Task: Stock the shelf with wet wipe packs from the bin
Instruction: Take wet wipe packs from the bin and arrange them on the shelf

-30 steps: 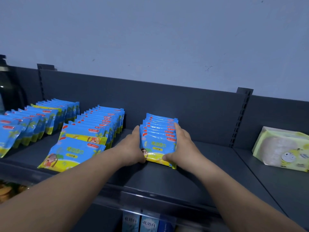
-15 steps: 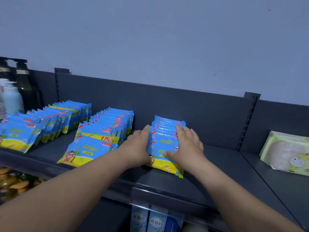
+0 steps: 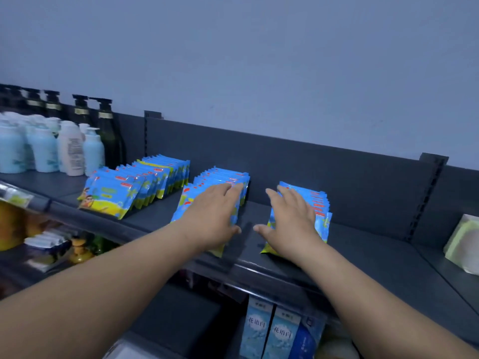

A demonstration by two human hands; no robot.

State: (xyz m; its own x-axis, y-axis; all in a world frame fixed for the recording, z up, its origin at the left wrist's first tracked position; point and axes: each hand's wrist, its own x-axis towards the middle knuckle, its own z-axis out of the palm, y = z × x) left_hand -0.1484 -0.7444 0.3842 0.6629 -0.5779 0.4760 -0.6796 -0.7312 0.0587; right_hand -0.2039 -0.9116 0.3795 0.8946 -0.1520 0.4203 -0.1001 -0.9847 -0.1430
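Three rows of blue and yellow wet wipe packs lean on the dark shelf (image 3: 383,257). My left hand (image 3: 215,216) lies flat, fingers spread, on top of the middle row (image 3: 225,177). My right hand (image 3: 290,218) lies flat on the short right row (image 3: 320,206), thumb out to the left, covering most of its front pack. Neither hand grips a pack. The left row (image 3: 124,190) stands untouched. The bin is out of view.
Pale blue and white pump bottles (image 3: 46,149) and dark bottles (image 3: 105,125) fill the shelf's left end. A green wipe pack (image 3: 464,244) sits past the upright at the right. Blue cartons (image 3: 269,330) stand on the shelf below.
My left hand left the right row and moved onto the middle row. My right hand slid on top of the right row. The view turned left, bringing the bottles in.
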